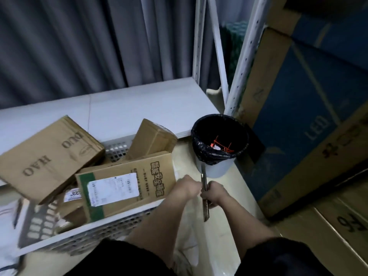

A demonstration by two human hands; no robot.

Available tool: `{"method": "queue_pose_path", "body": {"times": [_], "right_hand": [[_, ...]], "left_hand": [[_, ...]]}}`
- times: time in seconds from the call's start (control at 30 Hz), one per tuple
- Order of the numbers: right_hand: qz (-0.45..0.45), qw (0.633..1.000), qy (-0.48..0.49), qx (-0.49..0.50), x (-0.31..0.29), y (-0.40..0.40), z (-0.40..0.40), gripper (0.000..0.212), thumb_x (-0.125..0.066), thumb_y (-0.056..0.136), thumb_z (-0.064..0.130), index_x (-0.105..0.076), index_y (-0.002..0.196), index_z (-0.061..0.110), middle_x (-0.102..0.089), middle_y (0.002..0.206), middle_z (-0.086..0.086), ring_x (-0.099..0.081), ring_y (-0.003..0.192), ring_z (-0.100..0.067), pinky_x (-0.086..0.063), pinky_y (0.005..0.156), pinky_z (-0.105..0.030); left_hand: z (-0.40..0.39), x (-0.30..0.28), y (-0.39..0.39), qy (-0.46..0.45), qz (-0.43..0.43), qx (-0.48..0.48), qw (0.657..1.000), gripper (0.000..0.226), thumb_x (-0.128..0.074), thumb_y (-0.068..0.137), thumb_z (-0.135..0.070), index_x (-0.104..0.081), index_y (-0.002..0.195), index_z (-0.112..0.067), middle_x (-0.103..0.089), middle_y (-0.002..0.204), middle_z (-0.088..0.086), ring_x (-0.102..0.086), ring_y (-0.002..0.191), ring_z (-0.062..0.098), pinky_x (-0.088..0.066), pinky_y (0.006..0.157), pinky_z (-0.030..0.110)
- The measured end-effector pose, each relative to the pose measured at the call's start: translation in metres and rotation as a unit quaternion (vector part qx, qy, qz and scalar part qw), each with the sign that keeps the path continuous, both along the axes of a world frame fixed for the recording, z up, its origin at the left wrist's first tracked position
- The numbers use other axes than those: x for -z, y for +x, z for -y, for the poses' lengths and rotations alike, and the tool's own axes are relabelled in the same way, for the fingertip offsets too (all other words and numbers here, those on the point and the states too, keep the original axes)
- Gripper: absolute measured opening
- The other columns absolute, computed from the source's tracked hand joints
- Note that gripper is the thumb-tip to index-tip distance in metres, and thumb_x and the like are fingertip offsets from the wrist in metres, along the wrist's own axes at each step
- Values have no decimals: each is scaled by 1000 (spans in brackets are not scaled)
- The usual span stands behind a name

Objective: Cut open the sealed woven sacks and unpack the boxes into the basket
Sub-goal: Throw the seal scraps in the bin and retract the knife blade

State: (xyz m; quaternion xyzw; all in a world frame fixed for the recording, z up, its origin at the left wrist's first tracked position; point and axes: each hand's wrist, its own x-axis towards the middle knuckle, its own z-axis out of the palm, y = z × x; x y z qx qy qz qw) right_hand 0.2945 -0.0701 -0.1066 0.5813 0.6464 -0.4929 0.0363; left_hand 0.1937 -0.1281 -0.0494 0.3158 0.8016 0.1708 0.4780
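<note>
My right hand [214, 193] grips the utility knife [205, 193] with fingers curled round its handle, blade end pointing toward the bin [219, 144]. My left hand [186, 187] is curled against the knife; I cannot tell whether it pinches it. The cardboard boxes [127, 182] lie piled in the white perforated basket [99, 234], left of both hands.

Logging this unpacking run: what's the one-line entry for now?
right hand grips cutter | left hand at cutter | boxes in basket
</note>
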Motion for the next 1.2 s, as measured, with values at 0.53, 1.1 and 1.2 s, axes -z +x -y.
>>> {"method": "queue_pose_path", "body": {"times": [0.53, 1.1, 1.2], "right_hand": [[-309, 940, 144, 22, -220, -115, 58, 29, -72, 80, 24, -47, 65, 18, -59, 60, 0, -55, 59, -18, -43, 60, -30], [-477, 879, -14, -21, -229, -218, 137, 27, -43, 99, 36, -55, 87, 14, -66, 70, -16, -55, 51, -20, -42, 47, -23], [-465, 885, 11, -24, -236, -219, 134, 32, -44, 97, 40, -55, 80, 16, -59, 76, -24, -51, 54, -22, -38, 46, -25]], "left_hand": [[86, -155, -75, 238, -27, -82, 967, 36, -51, 78, -32, -63, 101, -8, -69, 100, 20, -66, 94, 35, -51, 77, 34], [143, -154, -147, 415, 94, -310, 850, 41, -29, 101, -30, -42, 62, -21, -31, 44, -5, -25, 32, 4, -18, 35, 15], [141, -159, -145, 460, 100, -310, 826, 43, -24, 102, -31, -50, 70, -22, -36, 38, -10, -29, 33, 2, -23, 33, 13]]}}
